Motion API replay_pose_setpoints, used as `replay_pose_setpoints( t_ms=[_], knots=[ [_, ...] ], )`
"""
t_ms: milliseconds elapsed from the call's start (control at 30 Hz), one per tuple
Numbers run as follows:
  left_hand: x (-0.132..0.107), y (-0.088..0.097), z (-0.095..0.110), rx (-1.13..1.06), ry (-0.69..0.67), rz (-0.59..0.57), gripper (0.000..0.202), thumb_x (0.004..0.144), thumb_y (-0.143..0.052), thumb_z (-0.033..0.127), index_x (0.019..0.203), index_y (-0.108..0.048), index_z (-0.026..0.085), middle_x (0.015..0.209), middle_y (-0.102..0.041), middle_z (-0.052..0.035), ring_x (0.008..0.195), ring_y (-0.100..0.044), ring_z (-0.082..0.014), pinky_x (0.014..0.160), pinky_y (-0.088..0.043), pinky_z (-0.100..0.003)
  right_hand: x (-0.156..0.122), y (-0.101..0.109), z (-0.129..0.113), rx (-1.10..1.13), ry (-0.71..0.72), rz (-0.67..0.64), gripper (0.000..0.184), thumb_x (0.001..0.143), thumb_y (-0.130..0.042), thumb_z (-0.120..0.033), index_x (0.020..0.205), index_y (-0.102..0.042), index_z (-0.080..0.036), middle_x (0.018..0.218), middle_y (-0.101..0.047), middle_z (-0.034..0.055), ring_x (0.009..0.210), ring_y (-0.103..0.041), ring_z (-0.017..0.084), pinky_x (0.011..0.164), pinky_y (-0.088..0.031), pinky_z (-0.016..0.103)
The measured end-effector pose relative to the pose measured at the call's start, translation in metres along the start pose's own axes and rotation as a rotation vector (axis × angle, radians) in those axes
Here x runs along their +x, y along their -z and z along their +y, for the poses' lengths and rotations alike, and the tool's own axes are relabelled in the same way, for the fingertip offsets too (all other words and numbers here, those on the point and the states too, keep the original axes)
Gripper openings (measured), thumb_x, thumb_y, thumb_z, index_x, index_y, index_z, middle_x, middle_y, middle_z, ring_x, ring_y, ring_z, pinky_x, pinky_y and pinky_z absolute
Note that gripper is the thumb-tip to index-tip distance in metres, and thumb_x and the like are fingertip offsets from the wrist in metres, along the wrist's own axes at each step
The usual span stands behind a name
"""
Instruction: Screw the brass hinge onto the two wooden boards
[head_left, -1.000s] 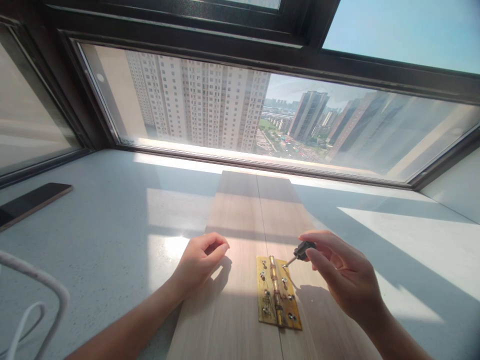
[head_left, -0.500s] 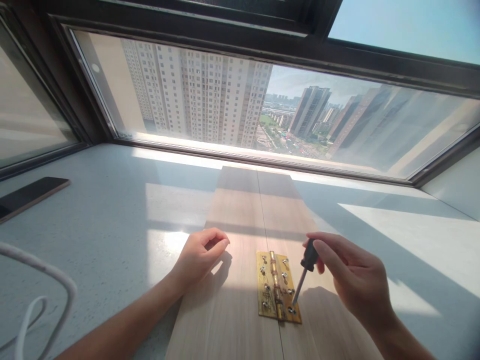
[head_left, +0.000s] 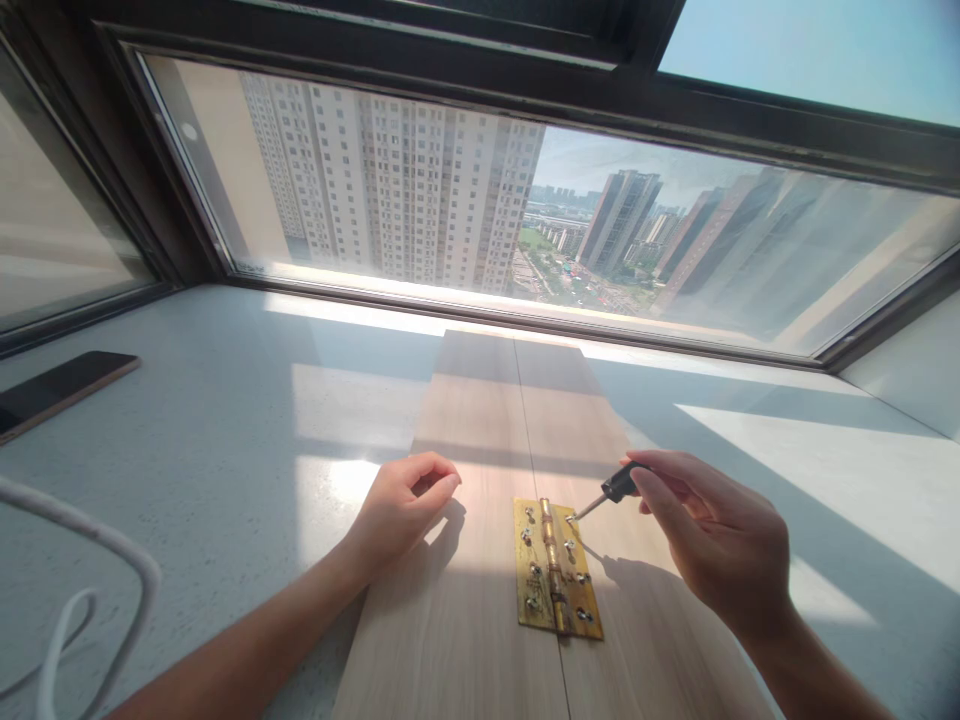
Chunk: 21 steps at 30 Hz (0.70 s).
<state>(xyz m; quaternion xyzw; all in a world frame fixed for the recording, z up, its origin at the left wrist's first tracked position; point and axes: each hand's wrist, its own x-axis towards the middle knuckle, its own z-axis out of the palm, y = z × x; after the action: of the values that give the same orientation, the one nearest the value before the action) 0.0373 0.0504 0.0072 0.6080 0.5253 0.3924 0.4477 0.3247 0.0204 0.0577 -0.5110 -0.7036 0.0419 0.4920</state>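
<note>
Hands: right hand point(head_left: 716, 545) grips screwdriver point(head_left: 609, 494), tip moved to hinge point(head_left: 555, 582) top; left hand point(head_left: 401, 505) curled, unmoved.

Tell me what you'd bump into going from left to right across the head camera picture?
White cable → phone → left hand → brass hinge → screwdriver → right hand.

shiny brass hinge point(head_left: 556, 581) on matt pale wood boards point(head_left: 480, 480); speckled smooth stone counter point(head_left: 225, 420); glossy black phone point(head_left: 52, 390).
</note>
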Motion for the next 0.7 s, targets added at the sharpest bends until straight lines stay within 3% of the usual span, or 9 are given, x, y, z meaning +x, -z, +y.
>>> replay_pose_setpoints(
  t_ms=[433,567,700],
  knots=[
    [-0.0009,0.0007,-0.002,0.028,-0.009,0.01,0.022,0.084,-0.056,0.033,0.072,-0.064,0.017,0.067,-0.061,-0.0013,0.064,-0.052,-0.0143,0.059,-0.04,-0.024,0.0002,0.0015,-0.0023,-0.089,0.119,-0.001,0.012,0.086,-0.067,-0.019,0.097,-0.07,-0.024,0.088,-0.072,0.0036,0.07,-0.066,0.017,0.063,-0.057,0.032],
    [-0.0007,0.0004,-0.0023,0.024,-0.011,0.019,0.022,0.084,-0.056,0.033,0.072,-0.064,0.017,0.067,-0.061,-0.0009,0.063,-0.053,-0.0143,0.059,-0.039,-0.024,0.0019,0.0035,-0.0069,-0.076,0.206,-0.073,0.013,0.082,-0.071,-0.02,0.094,-0.07,-0.024,0.077,-0.069,0.0015,0.059,-0.061,0.015,0.052,-0.051,0.029],
    [-0.0007,0.0006,-0.0007,0.02,-0.009,0.011,0.021,0.084,-0.056,0.032,0.071,-0.064,0.017,0.066,-0.06,-0.0006,0.062,-0.052,-0.014,0.058,-0.039,-0.025,0.0003,0.0029,-0.0092,-0.087,0.15,-0.073,0.009,0.082,-0.072,-0.023,0.091,-0.07,-0.025,0.067,-0.068,-0.001,0.054,-0.06,0.014,0.049,-0.048,0.027]
  ],
)
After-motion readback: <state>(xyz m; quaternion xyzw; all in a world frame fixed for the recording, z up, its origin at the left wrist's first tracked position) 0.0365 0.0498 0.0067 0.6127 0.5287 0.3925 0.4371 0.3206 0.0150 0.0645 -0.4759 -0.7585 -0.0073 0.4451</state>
